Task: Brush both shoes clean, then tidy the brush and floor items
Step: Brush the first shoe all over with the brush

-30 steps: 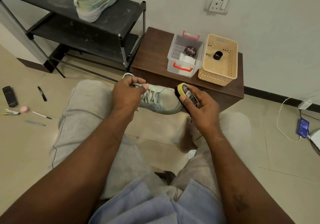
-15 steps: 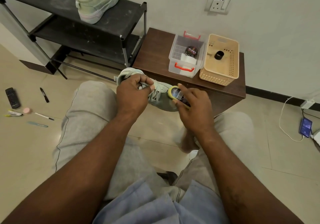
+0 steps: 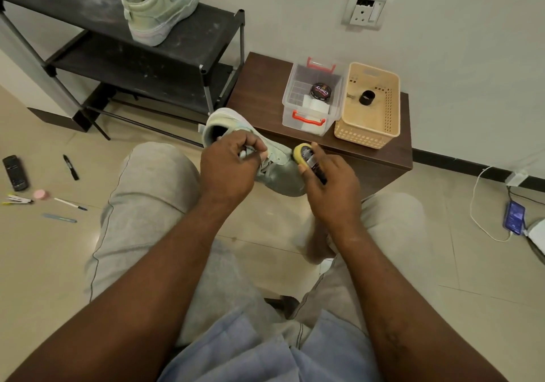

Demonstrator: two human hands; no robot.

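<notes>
The person sits with knees apart, and the work is held in the air over the gap between them so that dirt falls to the floor [image 3: 53,257] and not the lap. The left hand [image 3: 227,169] is clenched on the sneaker [image 3: 277,178], its fingertips pinching the tongue and laces just below the collar. That steadies the sneaker and tips its right side toward the tool. The right hand [image 3: 331,188] is wrapped around the shoe brush [image 3: 309,160], thumb on the near side and fingers over the far side. The brush's yellow end pokes out past the fingertips and lies against the sneaker's upper beside the laces. The bristles are hidden, so actual contact is a judgement.

On the floor to the left, well apart from both hands, lie a remote [image 3: 14,173], a marker [image 3: 70,166] and pens [image 3: 70,204], probably the items to tidy later.

Beyond the hands, a clear storage box [image 3: 306,122] and a beige basket [image 3: 365,138] stand at the front edge of the brown bench [image 3: 259,92], the basket toward the bench's right end. Either one could take the brush. Farthest off, the second sneaker [image 3: 159,6] rests on the shoe rack's [image 3: 206,36] top shelf.
</notes>
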